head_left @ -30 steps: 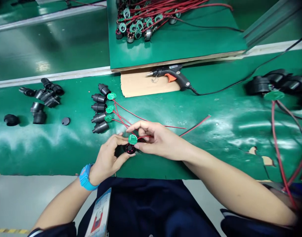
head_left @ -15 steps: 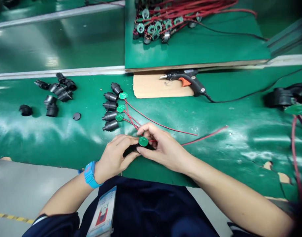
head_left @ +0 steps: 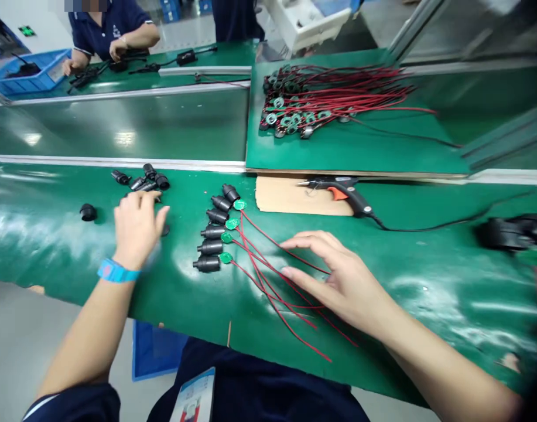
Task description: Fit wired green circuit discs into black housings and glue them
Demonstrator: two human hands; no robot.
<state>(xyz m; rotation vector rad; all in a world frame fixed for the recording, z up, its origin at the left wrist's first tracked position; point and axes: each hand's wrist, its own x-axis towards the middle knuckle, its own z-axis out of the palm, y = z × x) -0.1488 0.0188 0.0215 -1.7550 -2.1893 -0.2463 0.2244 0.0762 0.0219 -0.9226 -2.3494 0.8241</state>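
Several black cylindrical housings point(head_left: 208, 263) form a column on the green bench, some with a round green circuit board point(head_left: 225, 258) and a red wire point(head_left: 290, 326) trailing right. My right hand point(head_left: 334, 272), fingers apart and holding nothing, hovers over the wires. Further left, my left hand point(head_left: 139, 225) reaches over a loose group of black parts point(head_left: 149, 171). Its thumb is spread from its fingers; whatever lies under the fingertips is mostly hidden. A single black cap point(head_left: 88, 212) lies left of that hand.
A glue gun point(head_left: 349, 196) rests on brown cardboard point(head_left: 279, 196). Behind it, a raised green board point(head_left: 338, 155) holds many wired circuit boards. Across the bench, a person point(head_left: 114, 35) handles black cables beside a blue bin point(head_left: 35, 82).
The housing and board that were in my hands now lie at the near end of the column. My left hand has moved left to the loose parts; my right hand has opened. The view has tilted up.
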